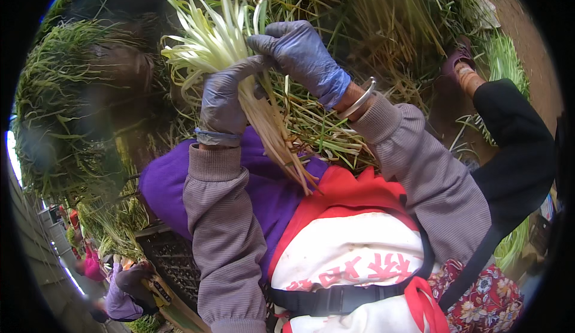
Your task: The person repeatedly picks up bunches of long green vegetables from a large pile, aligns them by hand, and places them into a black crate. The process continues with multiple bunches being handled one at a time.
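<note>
My left hand point(224, 97), in a bluish disposable glove, is closed around a bunch of pale leafy stalks point(224, 40). The bunch's white and yellow-green leaves fan out above the fist, and its thin straw-coloured ends hang down over my purple-clad leg. My right hand point(296, 54), gloved too and with a silver bangle at the wrist, is against the bunch's right side, finger and thumb together at a few thin stalks. The two hands meet at their fingertips. Loose cut stalks point(328, 121) lie just below my right hand.
Large heaps of green leafy stalks stand at the left point(58, 108) and top right point(382, 14). A dark plastic crate point(173, 256) is beside my leg. Co-workers point(121, 292) sit at the lower left. Bare ground point(525, 31) shows at the far right, near my shoe point(458, 56).
</note>
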A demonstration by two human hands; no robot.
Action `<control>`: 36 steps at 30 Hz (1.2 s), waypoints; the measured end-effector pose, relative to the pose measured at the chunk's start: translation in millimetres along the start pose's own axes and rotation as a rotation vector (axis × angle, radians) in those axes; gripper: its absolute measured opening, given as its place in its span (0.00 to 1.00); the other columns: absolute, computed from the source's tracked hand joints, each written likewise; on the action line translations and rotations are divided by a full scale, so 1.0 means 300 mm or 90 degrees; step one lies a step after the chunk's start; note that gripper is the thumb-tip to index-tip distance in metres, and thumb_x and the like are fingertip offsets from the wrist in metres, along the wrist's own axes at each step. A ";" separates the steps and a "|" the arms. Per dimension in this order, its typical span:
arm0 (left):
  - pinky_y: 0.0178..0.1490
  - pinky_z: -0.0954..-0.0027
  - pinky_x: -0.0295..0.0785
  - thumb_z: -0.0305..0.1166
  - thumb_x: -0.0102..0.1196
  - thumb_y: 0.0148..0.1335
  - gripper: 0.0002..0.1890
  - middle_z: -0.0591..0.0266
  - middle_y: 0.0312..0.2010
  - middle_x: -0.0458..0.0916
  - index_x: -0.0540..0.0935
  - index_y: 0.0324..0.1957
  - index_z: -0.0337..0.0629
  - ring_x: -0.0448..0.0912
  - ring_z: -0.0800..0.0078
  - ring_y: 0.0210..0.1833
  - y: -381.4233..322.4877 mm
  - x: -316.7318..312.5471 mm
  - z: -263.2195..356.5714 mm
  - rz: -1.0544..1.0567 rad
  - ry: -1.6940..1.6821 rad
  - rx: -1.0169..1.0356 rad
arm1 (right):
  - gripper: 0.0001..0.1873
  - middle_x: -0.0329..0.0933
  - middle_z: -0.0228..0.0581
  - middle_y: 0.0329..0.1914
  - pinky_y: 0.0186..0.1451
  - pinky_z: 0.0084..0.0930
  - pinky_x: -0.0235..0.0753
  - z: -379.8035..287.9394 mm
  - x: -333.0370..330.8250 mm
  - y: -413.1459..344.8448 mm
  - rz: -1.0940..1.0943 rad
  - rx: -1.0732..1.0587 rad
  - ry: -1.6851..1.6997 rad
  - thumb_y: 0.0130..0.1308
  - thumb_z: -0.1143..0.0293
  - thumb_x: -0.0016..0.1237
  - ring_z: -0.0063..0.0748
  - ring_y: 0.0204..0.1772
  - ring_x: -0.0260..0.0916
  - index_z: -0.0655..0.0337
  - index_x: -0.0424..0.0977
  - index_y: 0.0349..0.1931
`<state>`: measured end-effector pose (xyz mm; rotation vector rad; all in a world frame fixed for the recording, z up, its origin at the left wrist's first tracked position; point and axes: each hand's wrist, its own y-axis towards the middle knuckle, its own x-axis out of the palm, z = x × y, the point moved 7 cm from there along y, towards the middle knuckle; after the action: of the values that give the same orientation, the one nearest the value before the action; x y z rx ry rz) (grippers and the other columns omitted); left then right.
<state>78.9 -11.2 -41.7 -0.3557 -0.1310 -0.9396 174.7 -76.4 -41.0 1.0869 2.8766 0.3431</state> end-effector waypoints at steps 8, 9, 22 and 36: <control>0.22 0.78 0.65 0.30 0.50 0.44 0.11 0.58 0.20 0.73 0.75 0.27 0.31 0.69 0.74 0.18 0.029 -0.135 0.071 0.140 0.037 0.078 | 0.10 0.71 0.39 0.18 0.24 0.27 0.70 0.215 -0.017 -0.207 -0.362 0.180 -0.748 0.52 0.67 0.36 0.36 0.23 0.70 0.59 0.72 0.26; 0.22 0.78 0.65 0.30 0.50 0.44 0.11 0.58 0.19 0.73 0.75 0.27 0.30 0.69 0.74 0.18 0.020 -0.156 0.097 0.171 0.043 0.126 | 0.09 0.71 0.39 0.19 0.24 0.27 0.70 0.252 -0.054 -0.276 -0.458 0.211 -0.843 0.52 0.68 0.37 0.35 0.24 0.71 0.58 0.73 0.27; 0.35 0.74 0.68 0.27 0.47 0.46 0.09 0.58 0.26 0.73 0.73 0.29 0.32 0.72 0.70 0.29 0.028 -0.122 0.037 0.076 -0.061 0.034 | 0.16 0.72 0.41 0.30 0.33 0.18 0.70 -0.014 0.054 -0.123 -0.329 0.076 0.176 0.56 0.63 0.39 0.26 0.29 0.71 0.68 0.68 0.38; 0.23 0.75 0.69 0.25 0.49 0.42 0.09 0.57 0.20 0.73 0.73 0.28 0.30 0.70 0.71 0.19 0.030 -0.096 -0.012 0.090 0.020 -0.048 | 0.04 0.70 0.38 0.18 0.23 0.22 0.71 0.038 -0.035 -0.079 -0.050 0.097 0.113 0.46 0.73 0.45 0.28 0.22 0.70 0.60 0.72 0.24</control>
<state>69.1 14.4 -54.7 -0.4146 -0.0409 -0.8117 168.7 -98.4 -57.7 1.0072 3.1380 0.2303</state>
